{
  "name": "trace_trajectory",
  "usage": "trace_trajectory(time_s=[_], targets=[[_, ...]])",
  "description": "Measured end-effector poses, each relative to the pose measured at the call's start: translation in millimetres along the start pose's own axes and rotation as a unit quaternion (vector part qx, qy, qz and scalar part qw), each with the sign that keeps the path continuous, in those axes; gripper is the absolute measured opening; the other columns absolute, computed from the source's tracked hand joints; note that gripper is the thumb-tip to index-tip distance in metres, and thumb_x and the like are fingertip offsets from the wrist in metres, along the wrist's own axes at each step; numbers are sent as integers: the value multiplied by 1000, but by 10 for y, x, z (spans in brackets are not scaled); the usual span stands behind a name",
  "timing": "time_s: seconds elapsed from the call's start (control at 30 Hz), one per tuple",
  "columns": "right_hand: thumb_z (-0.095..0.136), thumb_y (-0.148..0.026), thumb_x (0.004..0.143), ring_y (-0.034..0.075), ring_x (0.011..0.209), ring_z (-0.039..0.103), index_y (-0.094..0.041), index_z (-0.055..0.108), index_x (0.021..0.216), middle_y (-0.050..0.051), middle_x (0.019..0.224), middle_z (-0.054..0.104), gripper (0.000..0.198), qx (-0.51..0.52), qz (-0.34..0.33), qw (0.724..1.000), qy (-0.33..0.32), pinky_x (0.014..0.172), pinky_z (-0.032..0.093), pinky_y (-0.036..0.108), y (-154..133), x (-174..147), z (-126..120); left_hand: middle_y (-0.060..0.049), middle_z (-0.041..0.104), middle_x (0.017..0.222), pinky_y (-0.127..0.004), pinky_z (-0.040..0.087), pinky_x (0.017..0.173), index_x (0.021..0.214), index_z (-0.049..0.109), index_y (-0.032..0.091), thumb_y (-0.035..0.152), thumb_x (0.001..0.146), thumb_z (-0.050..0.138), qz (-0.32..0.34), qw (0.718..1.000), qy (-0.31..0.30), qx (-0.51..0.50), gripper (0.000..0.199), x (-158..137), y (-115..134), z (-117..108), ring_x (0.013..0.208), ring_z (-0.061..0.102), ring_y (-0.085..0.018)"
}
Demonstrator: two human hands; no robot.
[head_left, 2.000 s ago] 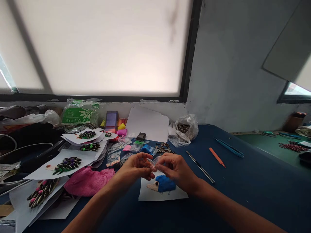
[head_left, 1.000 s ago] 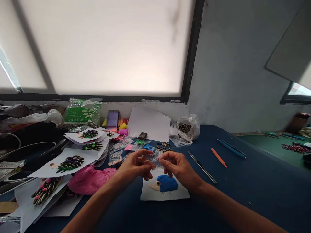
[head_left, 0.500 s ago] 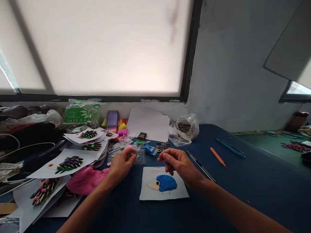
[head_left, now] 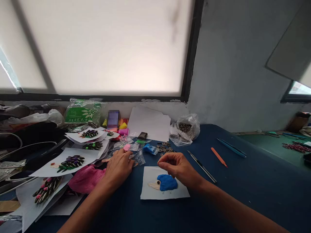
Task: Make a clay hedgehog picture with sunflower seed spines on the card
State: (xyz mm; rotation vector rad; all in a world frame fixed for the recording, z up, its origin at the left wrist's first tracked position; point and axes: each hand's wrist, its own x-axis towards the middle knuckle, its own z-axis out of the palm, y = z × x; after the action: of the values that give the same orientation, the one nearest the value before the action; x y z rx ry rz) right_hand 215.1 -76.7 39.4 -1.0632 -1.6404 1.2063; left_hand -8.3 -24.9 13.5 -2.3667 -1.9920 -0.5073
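Note:
My left hand point(head_left: 119, 166) rests palm down on a crumpled clear plastic bag point(head_left: 139, 159), its fingers curled over the near part and their tips partly hidden. My right hand point(head_left: 179, 167) hovers over the right top corner of a white card point(head_left: 148, 194), thumb and forefinger pinched; anything between them is too small to make out. On the card sits a flat clay hedgehog with a blue body point(head_left: 167, 183), a pale pointed face point(head_left: 153, 185) and a dark round eye. Short legs are drawn beneath it. Several striped sunflower seeds point(head_left: 165, 148) lie loose behind the card.
Finished seed hedgehogs on paper point(head_left: 70, 162) pile up at left beside pink clay point(head_left: 86, 179). Blue wrapped clay point(head_left: 150, 149), white sheets point(head_left: 150, 123) and a bag of seeds point(head_left: 184, 127) stand behind. A metal tool point(head_left: 201, 166), orange marker point(head_left: 219, 157) and blue pen point(head_left: 231, 148) lie right.
My left hand has turned palm down and moved slightly left and down onto the clear bag, which is now more crumpled. The right hand's thumb and forefinger remain together above the card.

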Motion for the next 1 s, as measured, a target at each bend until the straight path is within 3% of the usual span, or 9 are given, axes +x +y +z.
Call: trace_trajectory(time_s=[0.13,0.23,0.3,0.43,0.6,0.73,0.83,1.0], targets=[[63,-33,84,10,61,48,-14,72,88,0,71,58,21,-60,-3,998,-8,54,40,23,35,-27,51,-12,65,105,-37,47,85,113,67,15,18,87,50,80,991,87,-67,32,-24,128,-22,101,59,-28],[63,-26,83,11,65,51,-15,70,84,1,75,60,13,-90,-19,996,-8,58,42,23,43,-42,79,-5,67,84,-28,47,68,92,73,18,21,90,45,164,968,13,-192,28,-65,241,-17,74,61,-19],[61,-26,85,10,62,47,-15,68,82,0,71,58,13,-107,-23,994,-8,55,39,22,35,-47,89,-5,67,86,-27,45,66,92,73,18,19,87,46,187,956,-35,-222,28,-90,279,5,71,60,-17],[56,-30,91,8,57,41,-15,63,78,-2,66,52,22,-157,-41,987,-17,50,34,21,16,-60,103,-6,65,94,-27,46,71,99,72,18,10,78,48,203,952,-101,-207,33,-111,249,43,78,60,-18],[55,-21,89,9,58,44,-15,63,81,-2,68,55,13,-221,-58,973,-4,51,35,21,-4,-83,127,-7,62,103,-29,46,83,101,70,18,10,83,39,220,943,-146,-202,37,-107,173,47,91,59,-20],[55,-15,86,11,64,54,-16,71,86,1,79,65,16,-225,-54,973,-13,55,41,21,-3,-85,134,-9,61,108,-32,46,88,114,66,17,12,84,41,204,950,-135,-193,39,-91,142,127,97,59,-22],[57,-10,82,12,67,58,-16,72,88,2,80,67,17,-200,-41,978,-31,60,45,21,29,-83,142,-8,61,105,-31,46,83,109,68,18,11,83,45,197,954,-121,-192,35,-76,139,188,94,59,-21],[58,-15,86,10,60,52,-16,68,80,-1,71,62,12,-257,-67,964,-25,55,40,20,84,-95,180,-7,60,100,-29,46,75,107,69,19,12,80,51,176,958,-133,-185,33,-61,158,178,85,59,-20]])
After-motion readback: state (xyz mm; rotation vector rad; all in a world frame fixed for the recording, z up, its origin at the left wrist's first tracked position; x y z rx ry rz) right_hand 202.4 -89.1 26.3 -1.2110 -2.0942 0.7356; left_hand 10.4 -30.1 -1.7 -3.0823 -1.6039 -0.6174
